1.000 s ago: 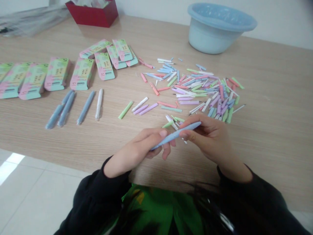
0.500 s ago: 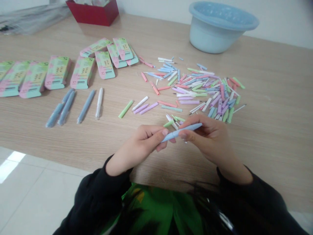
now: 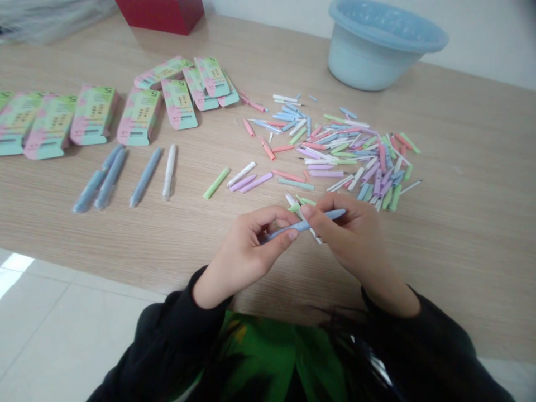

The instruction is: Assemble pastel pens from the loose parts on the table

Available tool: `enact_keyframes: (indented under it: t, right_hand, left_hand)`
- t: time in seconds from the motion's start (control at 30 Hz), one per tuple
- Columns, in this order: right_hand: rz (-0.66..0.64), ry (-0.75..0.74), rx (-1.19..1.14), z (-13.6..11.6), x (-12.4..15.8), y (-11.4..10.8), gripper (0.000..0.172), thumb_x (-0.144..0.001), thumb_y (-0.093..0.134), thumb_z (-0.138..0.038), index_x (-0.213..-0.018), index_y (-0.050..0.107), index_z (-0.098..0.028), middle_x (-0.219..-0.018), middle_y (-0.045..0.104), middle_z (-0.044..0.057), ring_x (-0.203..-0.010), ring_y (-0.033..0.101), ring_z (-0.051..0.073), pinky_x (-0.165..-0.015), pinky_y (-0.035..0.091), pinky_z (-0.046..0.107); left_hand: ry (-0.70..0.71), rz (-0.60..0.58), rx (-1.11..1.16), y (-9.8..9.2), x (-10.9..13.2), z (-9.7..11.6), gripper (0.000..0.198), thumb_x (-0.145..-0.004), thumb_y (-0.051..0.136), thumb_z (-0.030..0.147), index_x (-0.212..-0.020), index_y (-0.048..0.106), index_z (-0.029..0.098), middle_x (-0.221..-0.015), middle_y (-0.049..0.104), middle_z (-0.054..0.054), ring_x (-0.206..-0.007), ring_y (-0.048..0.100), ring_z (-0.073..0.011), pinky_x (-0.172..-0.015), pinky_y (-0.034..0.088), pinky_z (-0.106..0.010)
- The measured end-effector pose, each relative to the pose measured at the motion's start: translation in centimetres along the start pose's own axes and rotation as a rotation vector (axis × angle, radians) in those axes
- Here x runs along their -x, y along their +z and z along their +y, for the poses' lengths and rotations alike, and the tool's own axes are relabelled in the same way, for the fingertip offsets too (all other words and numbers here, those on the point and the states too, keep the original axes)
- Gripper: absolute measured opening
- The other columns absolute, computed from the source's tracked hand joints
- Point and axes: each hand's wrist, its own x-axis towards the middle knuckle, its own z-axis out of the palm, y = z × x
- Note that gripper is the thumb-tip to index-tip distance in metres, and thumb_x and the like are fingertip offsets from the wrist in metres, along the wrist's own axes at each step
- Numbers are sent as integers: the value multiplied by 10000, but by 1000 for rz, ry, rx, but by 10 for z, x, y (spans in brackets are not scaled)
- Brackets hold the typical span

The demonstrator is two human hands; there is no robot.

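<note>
A pale wood-grain table point(image 3: 469, 240) is spreading across most of the view, and a light blue basin point(image 3: 372, 64) is standing near its far edge. A red box point(image 3: 161, 15), cut off by the top of the view, is sitting farther left. Over the near part of the table, the left hand point(image 3: 247, 245) is pinching one end of a blue pen between thumb and fingers, while the right hand point(image 3: 355, 234) is gripping it toward the other end. Green-and-pink cartons point(image 3: 94, 114) are lying to the left, some overlapping. In front of them, blue pens point(image 3: 145, 177) and one white pen point(image 3: 169, 173) are resting in a loose row. The held blue pen point(image 3: 302, 225) is slanting between the two hands, its pointed end showing beyond the right fingers. Small pen pieces point(image 3: 379, 181) in purple, green, white, blue and coral are lying heaped beyond the hands, with several scattering leftward.
</note>
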Motion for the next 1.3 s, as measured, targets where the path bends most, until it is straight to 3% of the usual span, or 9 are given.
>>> enact_keyframes:
  t: [0.2,0.4,0.5,0.63,0.73,0.87,1.03,1.2,1.3]
  right_hand:
    - [-64,-18,-148,2,1,6,318,-850,795,-398,-648,648,-200,-522,593,-48,-483,507,94,-478,385,230]
    - [-37,-9,-230,8,2,6,257,-853,806,-367,-702,674,-206,-555,608,-57,-493,530,81,-472,412,203]
    - [-40,15,-270,7,0,5,285,-812,841,-401,-697,673,-201,-559,622,-52,-491,556,89,-473,442,210]
    - [-26,24,-325,5,1,4,317,-817,832,-440,-689,668,-202,-529,604,-54,-497,588,102,-482,469,221]
    - [-1,22,-304,6,2,3,267,-841,815,-429,-748,706,-203,-553,624,-52,-500,580,96,-477,456,217]
    - [4,9,-299,9,4,3,189,-840,824,-380,-801,736,-216,-594,645,-54,-524,586,96,-499,468,217]
    - [-23,-1,-257,10,4,2,213,-855,805,-384,-765,723,-209,-641,697,-28,-536,595,104,-508,480,228]
    - [15,-5,-293,8,4,5,205,-869,789,-395,-802,722,-213,-596,655,-47,-529,593,97,-504,477,214]
    - [86,32,-295,7,5,10,275,-834,801,-453,-773,698,-205,-548,611,-53,-482,566,102,-460,457,218]
  left_hand:
    - [-52,-198,-9,-8,0,4,291,-1013,494,290,-838,683,153,-710,539,11,-663,459,-129,-623,394,-259]
    - [-91,-298,92,-6,1,-1,209,-1035,494,356,-1039,618,188,-792,589,21,-560,510,-99,-521,422,-221]
    - [-84,-303,107,-5,1,0,230,-1041,490,358,-1026,618,168,-702,566,35,-564,480,-100,-551,394,-230]
    - [-107,-303,123,-7,-1,2,344,-1057,421,355,-856,616,154,-648,480,42,-559,401,-103,-545,339,-256]
    - [-89,-218,77,-6,-2,3,299,-1019,505,301,-789,627,155,-672,530,28,-593,439,-105,-574,361,-254]
    - [-43,-78,97,-4,-3,4,89,-899,695,248,-901,680,161,-760,631,11,-649,499,-116,-594,391,-242]
    - [-56,-231,6,-6,-3,5,387,-1028,502,347,-739,683,164,-723,663,-10,-621,517,-125,-622,436,-261]
    - [53,34,-47,3,-2,-1,180,-957,669,278,-878,799,181,-900,805,-48,-871,696,-208,-803,511,-311]
    - [162,186,-195,11,3,-6,166,-961,679,261,-1023,826,215,-914,819,-51,-815,687,-211,-772,499,-336]
